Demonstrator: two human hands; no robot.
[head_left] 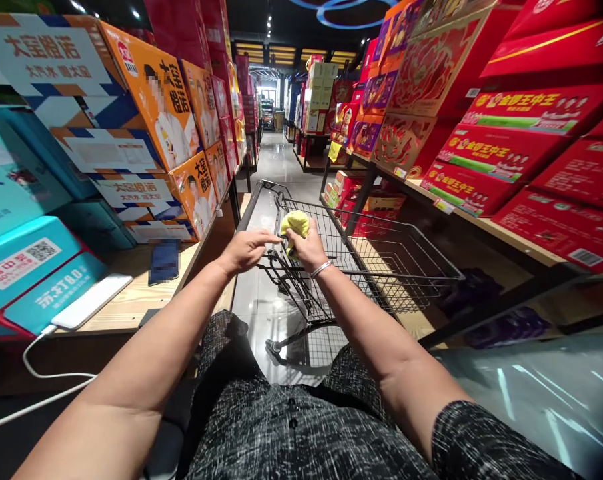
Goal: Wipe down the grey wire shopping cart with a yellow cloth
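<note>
A black wire shopping cart (406,250) stands in front of me, its basket pointing to the right. My right hand (308,248) is closed around a crumpled yellow-green cloth (295,223) at the near left corner of the basket. A band circles the right wrist. Just left of the cloth, my left hand (246,251) is curled at the near end of the cart's handle frame, with the forefinger reaching toward the cloth. Its fingertips are partly hidden behind the hand.
Orange drink cartons (151,93) and turquoise boxes (41,267) are stacked on the left shelf. A white power bank (92,301) with a cable and a dark blurred item (164,261) lie there. Red boxes (521,110) fill the right shelf. A tiled aisle (274,157) runs ahead.
</note>
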